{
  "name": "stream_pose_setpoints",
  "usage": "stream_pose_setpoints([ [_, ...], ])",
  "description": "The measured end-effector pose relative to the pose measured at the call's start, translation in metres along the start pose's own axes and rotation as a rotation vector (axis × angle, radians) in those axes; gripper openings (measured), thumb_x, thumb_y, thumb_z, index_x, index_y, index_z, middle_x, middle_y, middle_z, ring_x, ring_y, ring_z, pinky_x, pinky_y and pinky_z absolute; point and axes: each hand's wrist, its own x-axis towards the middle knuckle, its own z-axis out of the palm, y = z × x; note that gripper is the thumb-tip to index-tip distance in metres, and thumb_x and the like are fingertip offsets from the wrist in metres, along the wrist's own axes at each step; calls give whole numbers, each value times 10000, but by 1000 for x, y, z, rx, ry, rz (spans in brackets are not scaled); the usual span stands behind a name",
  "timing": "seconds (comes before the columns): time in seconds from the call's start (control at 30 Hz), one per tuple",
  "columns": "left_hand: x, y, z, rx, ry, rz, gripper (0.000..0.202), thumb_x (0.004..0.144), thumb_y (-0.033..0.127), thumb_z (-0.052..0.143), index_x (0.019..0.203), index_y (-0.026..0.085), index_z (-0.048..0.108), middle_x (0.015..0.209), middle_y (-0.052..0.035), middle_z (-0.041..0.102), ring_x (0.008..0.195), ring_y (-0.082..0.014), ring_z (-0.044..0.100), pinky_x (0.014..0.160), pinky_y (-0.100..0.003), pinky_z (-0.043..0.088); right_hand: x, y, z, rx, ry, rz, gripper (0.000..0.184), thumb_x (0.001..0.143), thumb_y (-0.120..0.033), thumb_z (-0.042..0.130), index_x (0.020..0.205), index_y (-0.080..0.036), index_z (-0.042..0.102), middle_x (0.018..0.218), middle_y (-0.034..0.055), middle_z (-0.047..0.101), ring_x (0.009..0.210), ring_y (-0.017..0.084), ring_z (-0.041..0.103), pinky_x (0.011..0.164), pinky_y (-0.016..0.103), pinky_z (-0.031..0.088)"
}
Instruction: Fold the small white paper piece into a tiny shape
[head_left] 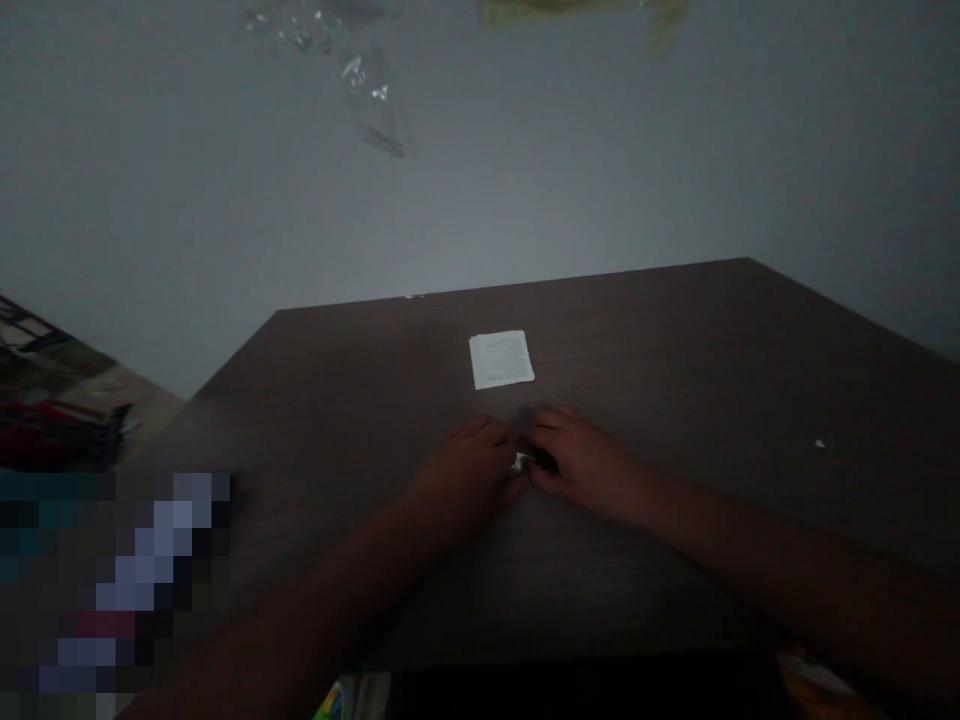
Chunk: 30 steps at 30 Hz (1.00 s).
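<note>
My left hand and my right hand meet low over the middle of the table, fingers curled and fingertips almost touching. Between them shows a small white piece, perhaps paper, pinched at the fingertips; most of it is hidden. A dark gap lies between the fingers and thumb of my right hand, and I cannot tell whether anything is in it. Just beyond the hands lies a small square stack of white paper, with fine print on the top sheet.
The dark brown table reaches back to a grey wall. A white scrap lies at the right. Clear plastic hangs on the wall. At the lower left is a blurred-out patch, with red and dark items behind it.
</note>
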Motion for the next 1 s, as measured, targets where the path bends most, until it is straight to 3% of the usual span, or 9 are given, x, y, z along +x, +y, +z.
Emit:
stream_pose_setpoints([
  [0.23,0,6,-3,93,-42,17,98,1136,228,747,1116,172,825,1212,-120,837,1233,-332,783,1132,-478,640,1,-10,-16,26,-113,149,158,954,-222,883,896,-214,737,910,57,716,855,234,643,799,362,458],
  [0.43,-1,5,0,144,-48,52,145,1163,184,697,1113,156,829,1194,-112,838,1191,-306,788,1094,-436,632,5,-17,-20,-20,-187,224,90,963,-216,861,948,-201,773,920,60,741,868,232,666,784,341,416],
  [0.73,2,6,-1,119,-90,19,141,1165,187,688,1123,157,819,1250,-119,840,1216,-318,794,1120,-457,631,8,-9,-18,45,-131,259,144,931,-131,818,850,-215,735,875,43,732,803,204,625,737,329,389],
  [1.0,0,5,-4,41,-71,-6,90,1089,228,807,1128,149,790,1294,-153,825,1274,-383,780,1150,-557,618,8,0,-14,77,-93,228,175,947,-147,810,839,-229,700,869,28,708,810,200,618,750,334,401],
])
